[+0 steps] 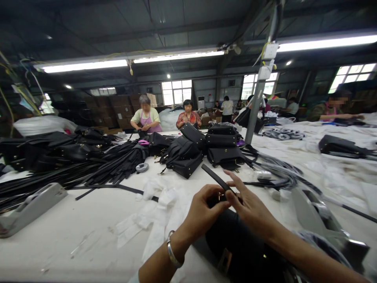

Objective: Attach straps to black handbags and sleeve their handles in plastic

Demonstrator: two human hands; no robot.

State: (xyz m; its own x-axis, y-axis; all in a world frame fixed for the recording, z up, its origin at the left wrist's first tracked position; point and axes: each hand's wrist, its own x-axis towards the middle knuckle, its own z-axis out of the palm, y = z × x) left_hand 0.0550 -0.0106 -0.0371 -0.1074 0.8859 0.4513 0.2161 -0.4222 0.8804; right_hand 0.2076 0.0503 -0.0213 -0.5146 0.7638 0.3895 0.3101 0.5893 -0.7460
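Observation:
A black handbag (pixel 241 247) with gold-coloured hardware lies in front of me at the table's near edge, partly hidden by my arms. My left hand (pixel 204 206) is closed at the bag's top edge, thumb and fingers pinching near a small gold metal fitting (pixel 220 195). Between the thumb and fingers of my right hand (pixel 250 206) is a flat black strap (pixel 214 175), its free end pointing up and left. Both hands nearly touch where the strap meets the bag. Exactly how the strap sits at the fitting is hidden by my fingers.
Finished-looking black bags (pixel 184 155) are piled ahead, with many black straps (pixel 118 165) heaped left. Tape dispensers (pixel 32 208) (pixel 318 216) stand at both sides. Crumpled white wrapping (pixel 160 200) lies beside my left hand. Co-workers (pixel 147 118) stand across the table; a metal post (pixel 255 106) rises right.

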